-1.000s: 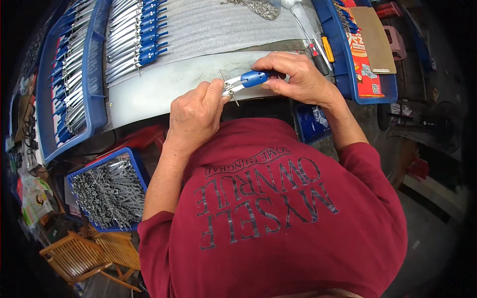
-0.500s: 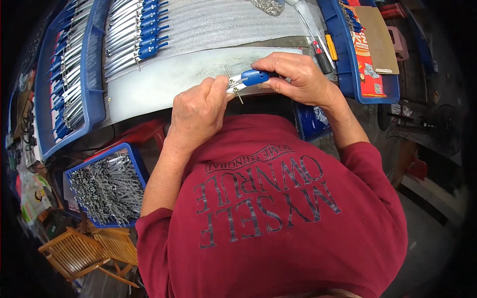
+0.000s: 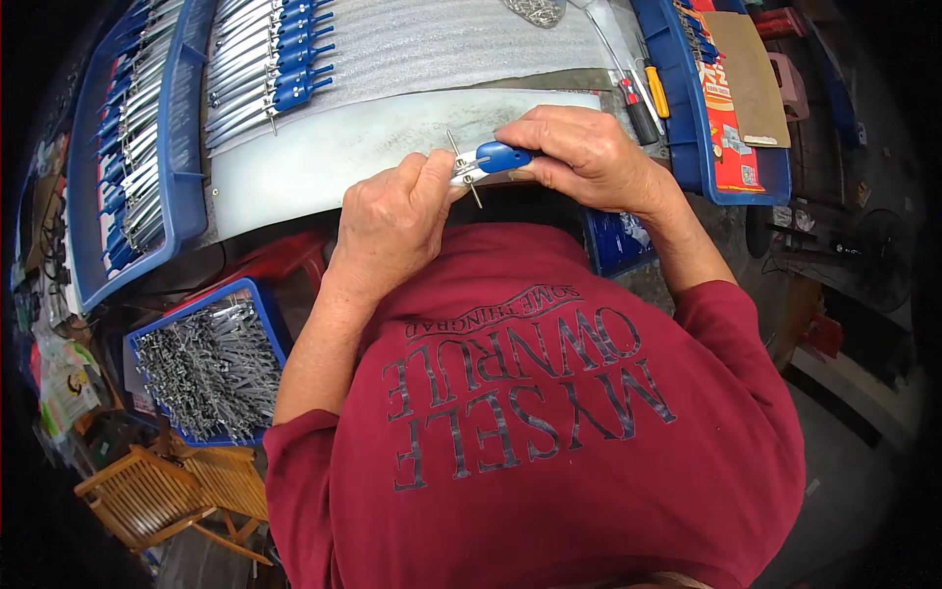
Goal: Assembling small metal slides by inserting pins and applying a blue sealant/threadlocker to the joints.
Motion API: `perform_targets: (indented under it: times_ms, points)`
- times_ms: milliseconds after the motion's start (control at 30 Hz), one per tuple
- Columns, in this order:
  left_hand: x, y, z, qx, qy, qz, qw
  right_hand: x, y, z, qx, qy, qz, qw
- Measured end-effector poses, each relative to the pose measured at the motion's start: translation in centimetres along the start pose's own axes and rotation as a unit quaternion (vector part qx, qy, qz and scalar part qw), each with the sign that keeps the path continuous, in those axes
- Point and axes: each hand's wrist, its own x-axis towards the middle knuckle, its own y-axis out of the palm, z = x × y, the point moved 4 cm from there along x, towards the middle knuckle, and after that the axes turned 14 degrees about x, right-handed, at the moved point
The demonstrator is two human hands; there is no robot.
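We see the assembly (image 3: 502, 157), a silvery metal part with a blue end, held between the two hands over the near edge of a white board (image 3: 285, 191); whether it touches the board we cannot tell. The left hand (image 3: 392, 221) has its fingers together, clamped on the silvery end, with much of that end hidden inside the grip. The right hand (image 3: 589, 162) pinches the blue end between thumb and fingers. Between the hands a thin metal pin (image 3: 477, 196) crosses the part, projecting on both sides.

Beyond the board we note a pale foam sheet (image 3: 432, 54), on which a row of similar pieces (image 3: 292, 59) lies side by side, blue ends to the right. A blue tray (image 3: 186, 201) at the left holds more silver-and-blue pieces. At the far edge we find a clear bag of small metal parts (image 3: 535, 10). Right of the foam lie tools — among them a screwdriver with a yellow handle (image 3: 656, 93) — just beside a second blue tray (image 3: 692, 133), which bears red printed packaging (image 3: 728, 147) and brown cardboard (image 3: 751, 79).

Below, at the left, we observe a blue bin (image 3: 272, 306) heaped with grey metal parts (image 3: 211, 368), and near it a slatted wooden chair (image 3: 147, 496).
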Motion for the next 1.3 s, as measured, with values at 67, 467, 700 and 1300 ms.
perform_targets:
  times_ms: [67,467,700,1300]
  points:
    - [0.0,0.0,0.0,-0.009,0.001,-0.004,1.000,0.0,0.0,0.2,-0.023,-0.022,0.002,0.999]
    - [0.0,-0.1,-0.1,-0.015,0.011,0.001,1.000,0.1,0.1,0.3,-0.035,-0.035,0.020,0.999]
    - [-0.1,-0.3,0.0,-0.036,0.010,0.013,0.999,0.3,0.2,0.5,0.029,-0.001,0.016,0.999]
    - [-0.4,-0.1,-0.5,-0.023,0.007,0.002,1.000,0.3,1.1,0.7,-0.004,-0.011,0.013,1.000]
